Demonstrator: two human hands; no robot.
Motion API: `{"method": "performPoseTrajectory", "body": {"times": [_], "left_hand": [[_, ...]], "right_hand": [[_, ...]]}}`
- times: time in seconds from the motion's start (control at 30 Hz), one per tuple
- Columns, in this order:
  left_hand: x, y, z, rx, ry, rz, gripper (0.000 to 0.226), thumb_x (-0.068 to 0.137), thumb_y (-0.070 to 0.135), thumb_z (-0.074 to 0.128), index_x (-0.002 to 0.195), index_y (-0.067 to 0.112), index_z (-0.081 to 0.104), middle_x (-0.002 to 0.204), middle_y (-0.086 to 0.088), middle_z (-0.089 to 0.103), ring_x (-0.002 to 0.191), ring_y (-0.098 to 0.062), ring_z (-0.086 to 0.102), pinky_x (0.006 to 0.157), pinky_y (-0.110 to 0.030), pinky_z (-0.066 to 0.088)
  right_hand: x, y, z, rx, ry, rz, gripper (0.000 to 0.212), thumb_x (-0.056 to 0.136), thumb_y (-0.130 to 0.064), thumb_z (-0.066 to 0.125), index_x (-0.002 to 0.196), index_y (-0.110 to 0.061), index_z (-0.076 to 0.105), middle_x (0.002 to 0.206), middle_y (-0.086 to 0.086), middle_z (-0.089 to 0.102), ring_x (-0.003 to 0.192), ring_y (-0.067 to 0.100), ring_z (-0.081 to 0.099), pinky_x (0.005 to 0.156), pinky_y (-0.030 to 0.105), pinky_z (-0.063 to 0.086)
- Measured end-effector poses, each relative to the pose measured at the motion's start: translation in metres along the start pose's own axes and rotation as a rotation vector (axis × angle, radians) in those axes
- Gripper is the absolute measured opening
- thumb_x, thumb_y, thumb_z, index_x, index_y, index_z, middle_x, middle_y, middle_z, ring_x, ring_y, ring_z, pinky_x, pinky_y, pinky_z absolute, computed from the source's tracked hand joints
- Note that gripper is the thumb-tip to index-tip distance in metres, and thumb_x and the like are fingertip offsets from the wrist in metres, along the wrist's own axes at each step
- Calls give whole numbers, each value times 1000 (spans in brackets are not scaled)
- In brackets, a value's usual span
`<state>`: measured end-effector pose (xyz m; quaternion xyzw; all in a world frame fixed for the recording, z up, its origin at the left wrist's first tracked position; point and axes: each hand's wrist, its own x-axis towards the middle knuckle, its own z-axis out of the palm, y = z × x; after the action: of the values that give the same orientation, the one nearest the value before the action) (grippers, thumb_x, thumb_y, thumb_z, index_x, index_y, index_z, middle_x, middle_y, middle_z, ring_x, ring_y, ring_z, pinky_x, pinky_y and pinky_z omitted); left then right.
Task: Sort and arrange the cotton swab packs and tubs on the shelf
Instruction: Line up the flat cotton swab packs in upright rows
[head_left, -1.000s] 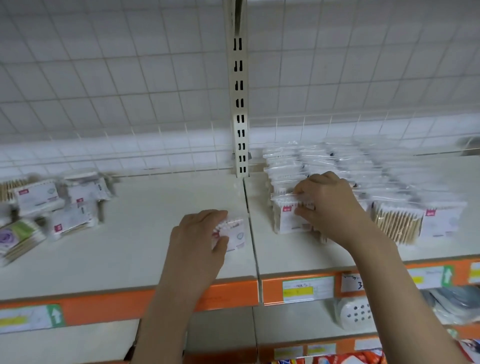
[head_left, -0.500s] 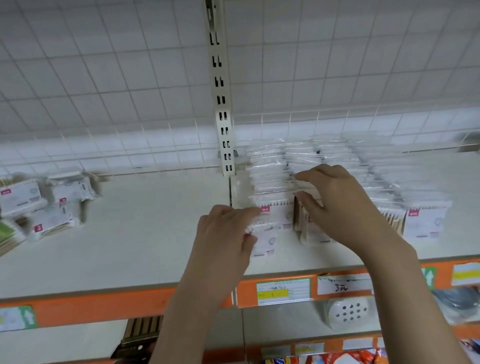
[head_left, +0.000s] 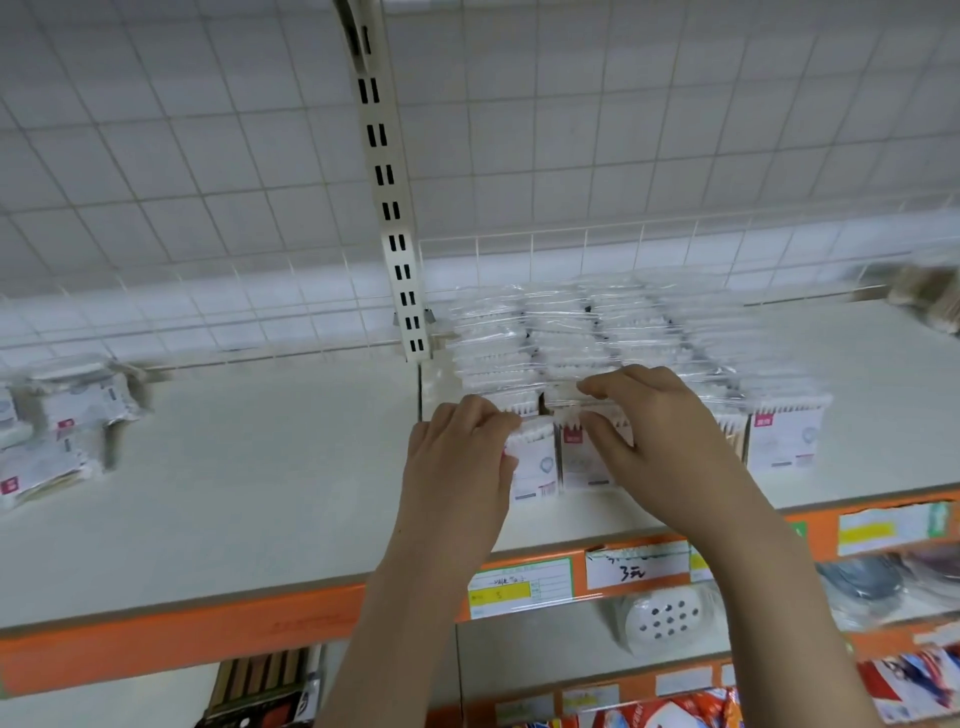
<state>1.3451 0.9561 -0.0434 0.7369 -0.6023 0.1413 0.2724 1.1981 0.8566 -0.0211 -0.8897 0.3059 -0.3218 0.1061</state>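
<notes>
— Cotton swab pack (head_left: 535, 462) pinched at its top edge by left hand (head_left: 457, 467), fingers curled over, standing at near left end of rows (head_left: 597, 338) on right shelf (head_left: 857, 389). Where next?

— Beside neighbouring pack (head_left: 576, 457), gripped at its top by right hand (head_left: 660, 441), thumb in front. Best pushed flush, upright, label facing near.

— And after?

— Probably back to loose packs (head_left: 47, 441) lying far left on left shelf (head_left: 234, 467), well apart. No tubs visible. Careful with slippery film: easy to topple front row.
</notes>
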Motion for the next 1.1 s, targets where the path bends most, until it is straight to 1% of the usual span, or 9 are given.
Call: {"method": "performPoseTrajectory", "body": {"times": [0.2,0.27,0.4,0.53,0.6,0.67,0.73,0.93,1.1], "left_hand": [[7,0,3,37,7,-6,41,56,4,84,93,13,71,85,0,62,81,-27,61,66,-36,47],[8,-1,2,51,-12,-11,45,55,8,85,96,13,70,90,-2,62,84,-27,61,68,-36,48],[-1,-8,-10,55,-28,-60,54,60,20,84,110,13,64,107,-6,61,97,-29,60,76,-38,49],[-17,-33,-27,101,-15,-97,48,65,23,79,110,13,63,105,-6,62,96,-30,61,74,-41,48],[-26,-46,-42,92,-34,-152,43,76,26,71,117,16,60,113,-3,59,106,-28,55,85,-40,42],[-35,-66,-55,87,-63,-236,42,89,32,57,130,25,49,127,6,49,120,-18,42,98,-32,29],[-46,-90,-68,107,-84,-296,41,94,38,47,133,31,42,132,13,45,123,-11,37,99,-27,24],[-93,-180,-119,191,-72,-500,37,93,41,46,129,32,46,123,13,52,117,-11,44,93,-27,29],[-136,-253,-166,223,-9,-665,37,90,40,53,124,27,52,118,7,57,113,-16,50,91,-31,36]], "right_hand": [[0,-9,6,16,17,-24,25,83,-7,64,107,-7,66,97,9,66,96,32,56,84,40,46],[2,-14,8,20,24,-46,23,82,-8,63,105,-7,67,95,9,66,93,33,57,81,42,48],[7,-27,17,20,13,-76,24,80,-6,65,104,-5,67,92,9,66,91,32,57,79,35,44],[15,-46,33,45,-19,-111,23,79,-8,63,102,-5,68,91,9,67,89,33,58,78,38,47],[20,-60,44,62,-31,-130,25,80,-15,57,101,-6,68,91,8,67,89,32,59,78,37,47],[26,-77,57,70,-46,-151,23,82,-13,59,103,-7,67,92,8,67,89,31,59,80,31,43],[32,-97,72,90,-81,-167,23,84,-8,63,106,-7,67,95,8,67,92,29,58,82,28,39],[48,-172,124,139,-196,-233,26,87,-14,61,113,-13,65,103,2,66,98,21,58,84,22,37],[63,-244,174,161,-300,-300,31,92,-21,54,122,-18,59,114,-1,61,106,20,55,92,34,43]]}}
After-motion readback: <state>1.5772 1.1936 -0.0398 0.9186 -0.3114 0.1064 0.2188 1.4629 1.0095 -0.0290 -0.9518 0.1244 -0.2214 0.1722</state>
